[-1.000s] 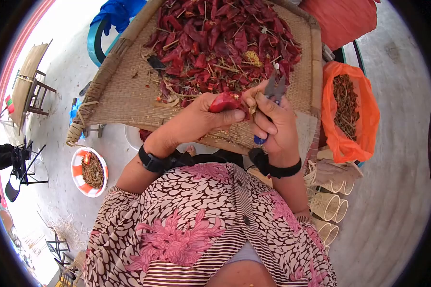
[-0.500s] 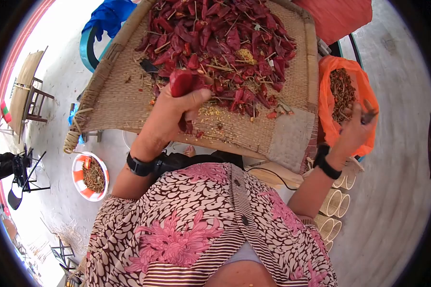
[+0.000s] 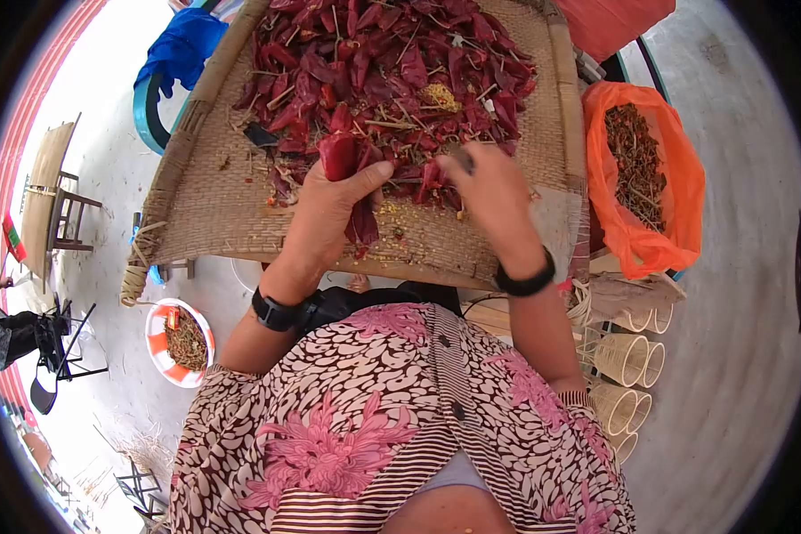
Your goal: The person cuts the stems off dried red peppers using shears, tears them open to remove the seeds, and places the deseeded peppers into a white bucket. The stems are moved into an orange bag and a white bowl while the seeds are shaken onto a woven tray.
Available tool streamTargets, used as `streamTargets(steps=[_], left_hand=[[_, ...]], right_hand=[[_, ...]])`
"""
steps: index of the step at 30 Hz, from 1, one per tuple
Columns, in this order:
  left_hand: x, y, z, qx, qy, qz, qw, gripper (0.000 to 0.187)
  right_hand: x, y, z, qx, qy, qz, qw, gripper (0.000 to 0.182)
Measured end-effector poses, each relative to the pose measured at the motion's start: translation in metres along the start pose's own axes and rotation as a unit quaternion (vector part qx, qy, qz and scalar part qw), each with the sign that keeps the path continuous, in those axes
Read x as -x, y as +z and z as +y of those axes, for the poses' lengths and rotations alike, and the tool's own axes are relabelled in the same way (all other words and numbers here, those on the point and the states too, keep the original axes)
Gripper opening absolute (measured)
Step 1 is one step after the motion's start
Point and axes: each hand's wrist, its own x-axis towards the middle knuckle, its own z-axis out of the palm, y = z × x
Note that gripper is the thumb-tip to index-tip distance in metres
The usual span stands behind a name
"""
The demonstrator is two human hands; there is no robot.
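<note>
My left hand is closed around several dried red chili peppers, some poking out above the thumb and some hanging below. It is over the near part of a woven tray. To its right, over the edge of the chili heap, is my right hand, fingers curled and slightly smeared. Something small and dark grey shows at its fingertips; I cannot make out its kind. Yellow seeds lie scattered on the tray below my hands.
An orange plastic bag with stems and scraps stands to the right of the tray. An orange-and-white basin of stems is on the floor at left. Woven cylinders lie low at right. A red bag sits at the upper right.
My right hand has moved left from over the orange bag to the tray, near my left hand. My left hand still grips the chili peppers. The view has shifted slightly.
</note>
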Motion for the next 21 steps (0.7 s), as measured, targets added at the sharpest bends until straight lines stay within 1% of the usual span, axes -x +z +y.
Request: streamTargets(steps=[3,4,7,8,9,10,11,14,17,20,21], left_hand=[[0.002,-0.001,0.0,-0.017,-0.026,-0.013,0.999,0.013],[0.003,-0.001,0.001,-0.018,-0.022,-0.015,0.999,0.013],[0.005,-0.002,-0.001,-0.02,-0.007,-0.017,1.0,0.013],[0.004,-0.003,-0.002,-0.026,0.0,-0.021,0.999,0.013],[0.004,-0.003,-0.001,-0.033,0.007,-0.025,0.999,0.014],[0.005,-0.001,0.0,-0.039,0.01,-0.038,0.998,0.016],[0.005,0.002,0.003,-0.046,0.014,-0.052,0.998,0.019],[0.006,0.005,0.005,-0.072,0.003,-0.082,0.994,0.022],[0.007,0.011,0.006,-0.067,-0.01,-0.1,0.993,0.021],[0.007,0.014,0.009,-0.067,-0.012,-0.099,0.993,0.02],[0.008,0.015,0.008,-0.071,-0.011,-0.095,0.993,0.02]], right_hand=[[-0.01,0.025,-0.005,0.061,0.028,-0.067,0.995,0.033],[-0.012,0.028,-0.002,0.061,0.02,-0.064,0.996,0.029],[-0.014,0.01,0.003,-0.025,0.045,-0.092,0.994,0.03],[-0.014,-0.002,-0.001,-0.082,0.066,-0.105,0.989,0.028],[-0.012,-0.003,0.002,-0.187,0.045,-0.101,0.976,0.027],[-0.008,-0.004,0.005,-0.29,0.026,-0.095,0.952,0.025],[-0.005,-0.004,0.006,-0.39,0.006,-0.086,0.917,0.024],[0.008,-0.019,-0.008,-0.521,0.076,-0.15,0.837,0.022],[0.016,-0.013,-0.013,-0.561,0.061,-0.135,0.815,0.02],[0.02,-0.013,-0.014,-0.542,0.055,-0.13,0.829,0.022],[0.021,-0.013,-0.016,-0.526,0.055,-0.118,0.841,0.022]])
